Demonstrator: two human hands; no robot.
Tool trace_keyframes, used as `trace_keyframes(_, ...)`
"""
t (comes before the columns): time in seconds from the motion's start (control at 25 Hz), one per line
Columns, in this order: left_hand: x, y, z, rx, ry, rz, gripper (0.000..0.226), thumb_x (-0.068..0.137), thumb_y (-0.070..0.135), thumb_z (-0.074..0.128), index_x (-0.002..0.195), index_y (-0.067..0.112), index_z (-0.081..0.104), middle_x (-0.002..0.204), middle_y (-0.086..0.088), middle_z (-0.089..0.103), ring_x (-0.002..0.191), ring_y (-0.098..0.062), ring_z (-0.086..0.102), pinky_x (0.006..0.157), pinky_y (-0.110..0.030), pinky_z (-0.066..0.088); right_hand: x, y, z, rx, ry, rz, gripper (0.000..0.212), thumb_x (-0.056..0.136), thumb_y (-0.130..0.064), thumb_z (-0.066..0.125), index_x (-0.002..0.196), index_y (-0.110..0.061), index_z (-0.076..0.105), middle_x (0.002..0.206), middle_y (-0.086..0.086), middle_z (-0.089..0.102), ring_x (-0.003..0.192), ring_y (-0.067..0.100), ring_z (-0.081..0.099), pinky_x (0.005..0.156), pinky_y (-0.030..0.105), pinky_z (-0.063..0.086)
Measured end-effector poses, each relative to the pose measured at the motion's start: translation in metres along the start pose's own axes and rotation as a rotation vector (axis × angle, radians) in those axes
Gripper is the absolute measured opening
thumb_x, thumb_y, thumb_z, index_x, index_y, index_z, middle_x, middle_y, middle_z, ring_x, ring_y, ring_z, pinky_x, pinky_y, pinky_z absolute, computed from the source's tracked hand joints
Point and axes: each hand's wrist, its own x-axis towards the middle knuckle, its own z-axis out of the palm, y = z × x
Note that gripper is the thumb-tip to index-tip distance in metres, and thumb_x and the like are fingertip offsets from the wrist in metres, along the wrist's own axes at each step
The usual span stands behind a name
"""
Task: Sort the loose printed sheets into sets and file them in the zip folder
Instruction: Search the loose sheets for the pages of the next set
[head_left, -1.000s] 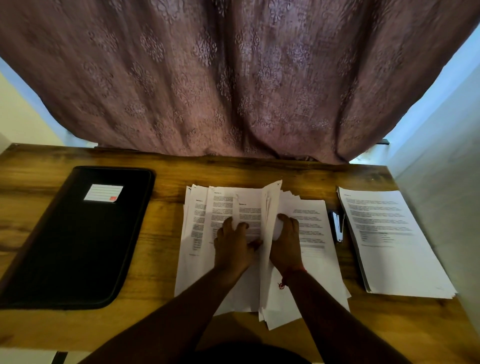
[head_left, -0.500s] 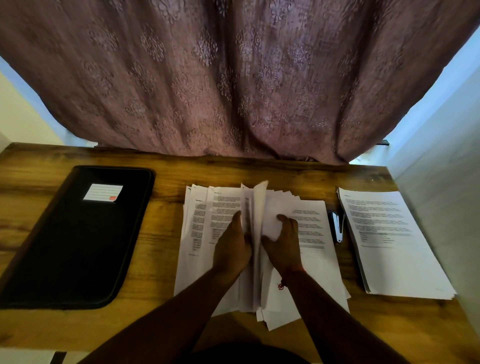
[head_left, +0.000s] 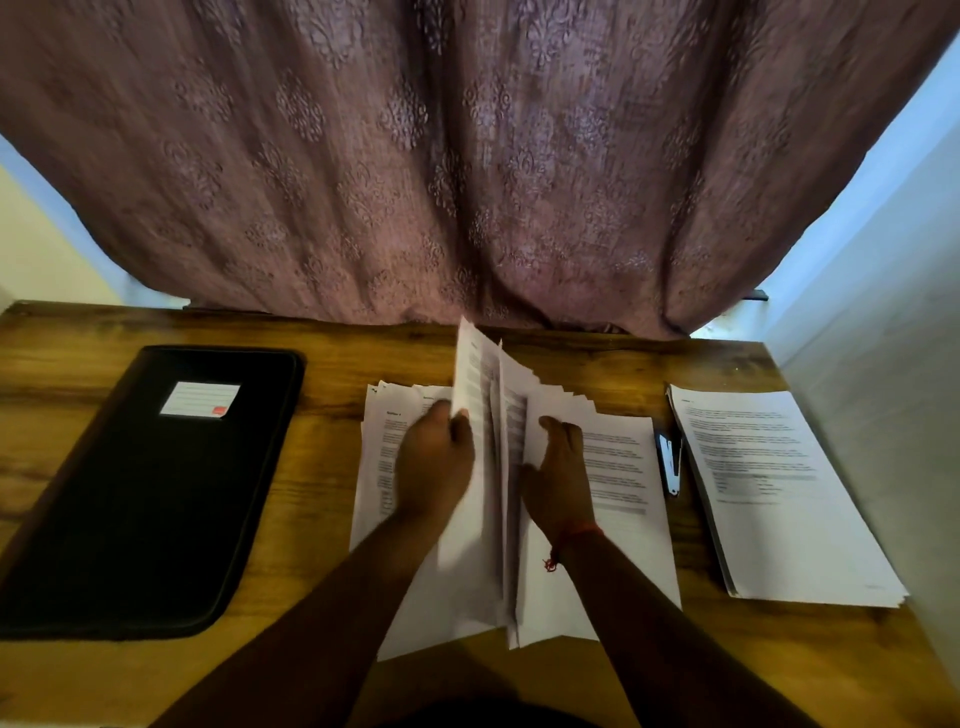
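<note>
A fanned pile of loose printed sheets (head_left: 618, 467) lies in the middle of the wooden table (head_left: 311, 467). My left hand (head_left: 434, 462) grips several raised sheets (head_left: 475, 384), which stand nearly upright above the pile. My right hand (head_left: 558, 473) rests flat on the right half of the pile, fingers apart, with a red thread at the wrist. A closed black zip folder (head_left: 156, 499) with a white label lies flat at the left. A neater stack of printed sheets (head_left: 779, 493) sits at the right edge.
A small stapler (head_left: 669, 462) lies between the middle pile and the right stack. A purple patterned curtain (head_left: 467, 156) hangs right behind the table's far edge. A pale wall (head_left: 883, 364) borders the right side.
My left hand went from lying flat on the pile to lifting a bunch of sheets, which now stand higher and more upright. My right hand stayed on the right half.
</note>
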Motion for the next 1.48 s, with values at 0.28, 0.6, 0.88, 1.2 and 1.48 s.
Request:
trace_keyframes(0.28, 0.026, 0.068, -0.097, 0.064, 0.188, 0.361, 0.032, 0.104, 0.036, 0.042, 0.105, 0.011, 0.062, 0.101, -0.003, 0.071, 0.078, -0.016, 0.066, 0.061, -0.035, 0.057, 0.007, -0.018, -0.005, -0.052, -0.024, -0.057, 0.035, 0.094, -0.017, 0.060, 0.129, -0.016, 0.056, 0.129, 0.002, 0.055, 0.109, 0.013, 0.054, 0.090, 0.017, 0.042)
trace_keyframes(0.6, 0.024, 0.060, -0.090, -0.359, 0.112, 0.015, 0.018, 0.103, 0.027, 0.048, 0.098, 0.019, 0.063, 0.086, 0.015, 0.066, 0.081, -0.001, 0.064, 0.065, -0.014, 0.047, 0.018, -0.076, -0.086, 0.144, 0.296, -0.187, 0.027, 0.090, -0.005, 0.061, 0.115, -0.016, 0.066, 0.121, -0.002, 0.061, 0.105, 0.006, 0.052, 0.082, -0.001, 0.032)
trace_keyframes(0.88, -0.014, 0.018, -0.031, -0.184, -0.144, -0.129, 0.021, 0.103, 0.036, 0.042, 0.107, 0.021, 0.057, 0.086, 0.006, 0.060, 0.086, -0.017, 0.064, 0.067, -0.022, 0.049, 0.005, -0.107, -0.046, -0.159, 0.175, -0.367, 0.024, 0.092, -0.008, 0.059, 0.115, -0.011, 0.064, 0.125, 0.008, 0.059, 0.117, 0.022, 0.056, 0.096, 0.022, 0.040)
trace_keyframes(1.2, -0.023, 0.025, -0.033, -0.334, -0.206, -0.022, 0.021, 0.101, 0.008, 0.048, 0.113, 0.024, 0.049, 0.108, 0.003, 0.062, 0.101, -0.016, 0.064, 0.091, -0.030, 0.054, -0.016, -0.132, -0.011, 0.169, -0.136, -0.211, 0.037, 0.099, -0.035, 0.050, 0.133, -0.019, 0.048, 0.117, -0.002, 0.058, 0.105, 0.014, 0.058, 0.085, 0.026, 0.046)
trace_keyframes(1.48, -0.007, 0.027, -0.071, -0.525, 0.033, -0.148, 0.019, 0.093, 0.016, 0.056, 0.111, 0.019, 0.059, 0.099, 0.003, 0.066, 0.095, -0.018, 0.066, 0.082, -0.034, 0.055, -0.025, -0.135, -0.009, 0.265, -0.318, -0.254, 0.050, 0.099, -0.038, 0.050, 0.145, -0.025, 0.035, 0.135, -0.002, 0.056, 0.123, 0.009, 0.051, 0.094, 0.017, 0.042)
